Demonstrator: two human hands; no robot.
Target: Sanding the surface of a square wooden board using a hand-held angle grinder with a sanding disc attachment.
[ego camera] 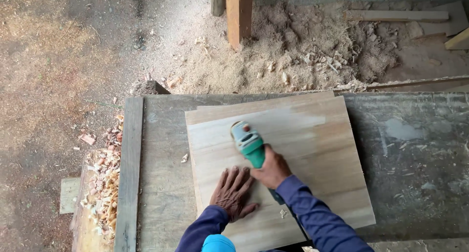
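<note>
At the far left, bare ground carries a scatter of wood chips (102, 183) lying beside a grey plank (130, 174) that forms the left edge of the workbench (415, 154). A pale wooden board (312, 159) lies flat on the bench, slightly rotated, its near edge close to the person. The left hand (233, 192) rests palm-down on the near-left part of the board — fingers spread and flat, grasping nothing. Just to its right, touching it at the thumb side, the right hand (271, 170) is clenched around the green body of a handheld power sander (250, 143). The tool's head points away from the person and sits on the board surface, left of the board's centre. Both arms wear dark blue sleeves. Beyond the bench, a mound of sawdust (293, 51) surrounds an upright timber post (239, 15).
</note>
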